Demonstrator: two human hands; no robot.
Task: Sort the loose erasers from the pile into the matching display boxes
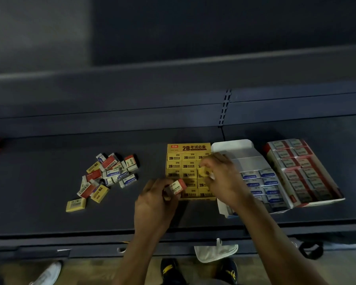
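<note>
On the left of the dark grey metal shelf [39, 182], the pile of loose sleeved erasers [107, 177] lies in a heap: red, blue-and-white and yellow ones mixed, some overlapping. One yellow-sleeved eraser [76, 205] lies apart at the pile's near left edge. Right of the pile, the left hand [154, 204] hovers just in front of the yellow cardboard display box [188, 148], its grip curled round a red-and-white sleeved eraser [176, 187] held between thumb and fingers. The yellow box is packed with rows of yellow 2B erasers. Over its right side, the right hand [224, 179] is blurred; its grip is closed down on a small yellow eraser [203, 172], fingertips pinched, at the box's right column. Just beside it stands a white display box with an open lid flap [232, 147], holding blue-and-white erasers and partly hidden by the right forearm. Touching it on the far right is a red-and-white display box [317, 202] full of red-sleeved erasers.
</note>
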